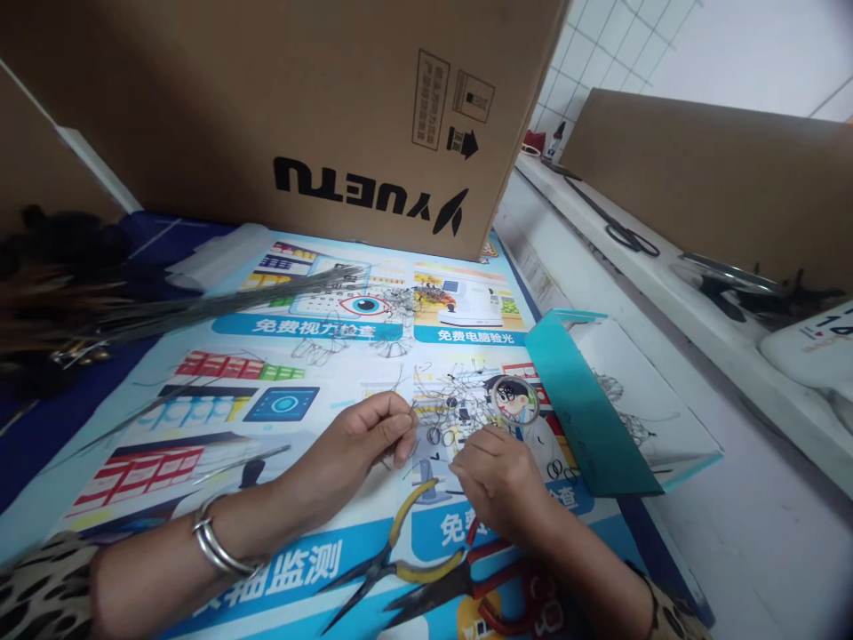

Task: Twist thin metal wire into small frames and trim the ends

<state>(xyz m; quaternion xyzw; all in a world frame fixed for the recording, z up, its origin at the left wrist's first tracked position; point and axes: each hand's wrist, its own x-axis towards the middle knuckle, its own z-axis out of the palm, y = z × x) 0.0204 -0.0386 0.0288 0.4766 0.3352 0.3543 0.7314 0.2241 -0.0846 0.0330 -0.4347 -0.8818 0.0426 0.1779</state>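
Above the printed sheet, my left hand is closed, thumb and forefinger pinched together. To its right, my right hand is closed too, its fingers curled. Anything in either hand is too thin or hidden to make out. A tangle of thin dark wire pieces lies just beyond them, next to a round ring with a grey rim. Closer to me are yellow-handled pliers and red-handled scissors, partly below my right forearm.
A teal box with loose wire in it stands at the right. Long thin wires lie at the back left beside a blurred dark bundle. A large carton blocks the back. A white ledge runs along the right.
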